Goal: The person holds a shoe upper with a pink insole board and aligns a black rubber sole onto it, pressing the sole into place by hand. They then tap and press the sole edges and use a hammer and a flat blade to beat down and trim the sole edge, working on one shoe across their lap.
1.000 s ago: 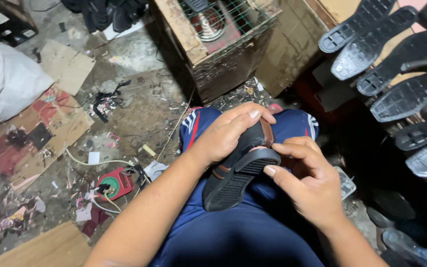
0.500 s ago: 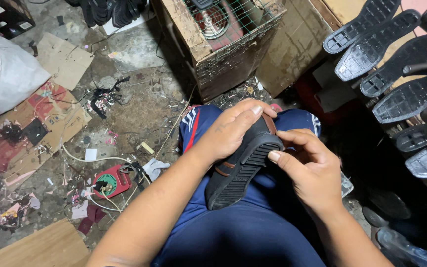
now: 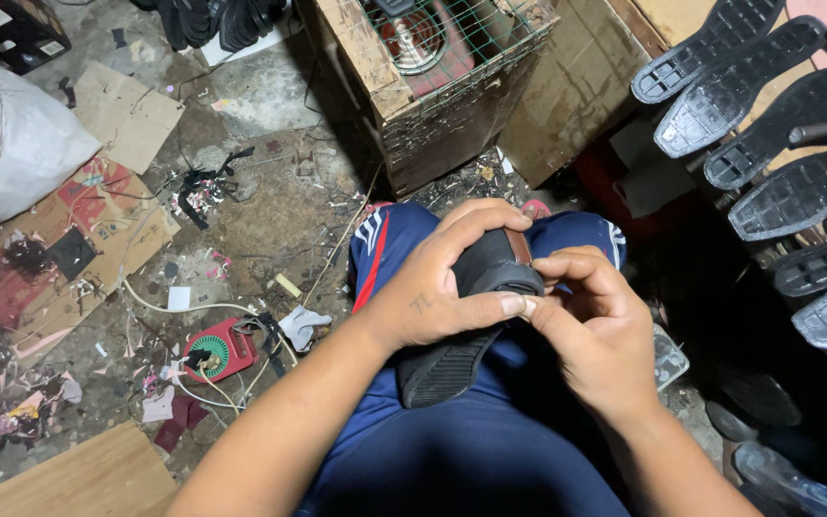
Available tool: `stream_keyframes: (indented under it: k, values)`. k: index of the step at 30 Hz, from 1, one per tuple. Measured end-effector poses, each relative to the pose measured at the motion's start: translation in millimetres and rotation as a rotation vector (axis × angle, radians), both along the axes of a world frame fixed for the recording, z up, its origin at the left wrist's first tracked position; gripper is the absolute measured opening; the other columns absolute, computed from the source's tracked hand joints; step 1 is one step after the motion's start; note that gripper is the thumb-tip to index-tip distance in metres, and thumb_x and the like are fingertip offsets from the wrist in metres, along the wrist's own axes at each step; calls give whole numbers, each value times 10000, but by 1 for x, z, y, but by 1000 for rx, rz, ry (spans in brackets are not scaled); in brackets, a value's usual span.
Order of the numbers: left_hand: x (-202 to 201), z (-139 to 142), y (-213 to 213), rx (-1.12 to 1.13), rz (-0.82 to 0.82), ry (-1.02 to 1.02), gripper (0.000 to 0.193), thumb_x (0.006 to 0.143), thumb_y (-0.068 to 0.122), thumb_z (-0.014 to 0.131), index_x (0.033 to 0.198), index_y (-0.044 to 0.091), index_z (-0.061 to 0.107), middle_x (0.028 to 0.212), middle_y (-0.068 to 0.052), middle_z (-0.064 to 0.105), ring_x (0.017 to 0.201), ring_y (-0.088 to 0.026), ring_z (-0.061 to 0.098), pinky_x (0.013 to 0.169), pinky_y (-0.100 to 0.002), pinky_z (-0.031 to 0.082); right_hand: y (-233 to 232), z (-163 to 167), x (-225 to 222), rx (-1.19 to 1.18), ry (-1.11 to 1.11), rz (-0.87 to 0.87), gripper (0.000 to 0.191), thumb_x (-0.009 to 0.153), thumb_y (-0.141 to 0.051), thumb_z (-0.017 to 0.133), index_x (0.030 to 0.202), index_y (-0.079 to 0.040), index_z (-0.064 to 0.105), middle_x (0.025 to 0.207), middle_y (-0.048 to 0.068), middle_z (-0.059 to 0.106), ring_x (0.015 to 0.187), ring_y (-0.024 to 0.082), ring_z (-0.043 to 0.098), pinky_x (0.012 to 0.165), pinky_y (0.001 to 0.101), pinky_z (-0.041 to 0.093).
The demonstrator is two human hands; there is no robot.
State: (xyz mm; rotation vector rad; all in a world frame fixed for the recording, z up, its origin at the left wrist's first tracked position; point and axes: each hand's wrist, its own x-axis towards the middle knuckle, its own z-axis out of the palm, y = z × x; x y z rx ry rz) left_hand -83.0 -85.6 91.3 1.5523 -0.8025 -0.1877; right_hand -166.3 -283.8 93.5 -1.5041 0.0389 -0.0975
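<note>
A dark shoe [image 3: 452, 359] with a black ribbed sole and a brown strap near its far end lies over my lap, on blue trousers with red and white stripes. My left hand [image 3: 437, 278] wraps over the shoe's upper from the left, thumb pressed against the near side. My right hand [image 3: 595, 335] comes in from the right, its fingertips pinching the shoe's edge right beside my left thumb. Most of the upper is hidden under my fingers.
A wooden crate [image 3: 433, 86] with green wire mesh and a fan inside stands just beyond my knees. Several black shoe soles [image 3: 748, 105] hang in a row at the right. The dirty floor at left holds cardboard [image 3: 69, 239], a white sack [image 3: 7, 144], a red round device [image 3: 217, 349] and wires.
The shoe has turned in my hands, so less of its sole faces up. My right fingers have moved in to meet my left thumb at the shoe's edge.
</note>
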Motion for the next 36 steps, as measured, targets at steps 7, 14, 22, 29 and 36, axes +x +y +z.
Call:
stream_keyframes:
  k: [7, 14, 22, 29, 36]
  values:
    - [-6, 10, 3, -3, -4, -6, 559, 897, 285, 821, 1361, 99, 572, 1247, -90, 621, 1265, -244, 553, 1197, -389, 401, 5, 5, -2, 84, -27, 87, 267, 917, 58, 663, 1159, -22, 584, 1135, 21, 545, 1017, 108, 559, 887, 269, 500]
    - [-11, 15, 5, 13, 57, -60, 523, 877, 297, 800, 1310, 85, 595, 1313, -127, 582, 1297, -275, 583, 1175, -381, 445, 5, 2, -8, 96, -27, 88, 277, 919, 66, 677, 1169, -21, 596, 1108, 24, 556, 1000, 104, 549, 878, 261, 487]
    - [-24, 26, 3, 13, 195, -200, 523, 896, 347, 741, 1321, 86, 582, 1325, -136, 575, 1203, -260, 580, 1107, -349, 453, 12, 34, -12, 105, -86, 78, 350, 882, 90, 708, 1198, -21, 609, 1143, 47, 580, 1033, 118, 569, 921, 265, 482]
    - [-45, 7, -10, -72, 290, -204, 598, 922, 365, 738, 1405, 89, 519, 1427, -174, 437, 1216, -276, 526, 1087, -347, 457, -5, 62, -6, -171, -103, 164, 444, 833, 18, 748, 1245, -24, 589, 1158, 59, 594, 1074, 129, 592, 943, 270, 489]
    - [-51, -9, 2, 37, 288, -128, 596, 929, 381, 706, 1430, 106, 539, 1438, -163, 430, 1162, -237, 529, 1043, -336, 479, 1, 52, -2, -576, -246, 162, 471, 778, -77, 801, 1226, -11, 671, 1142, 102, 612, 1028, 194, 618, 905, 292, 497]
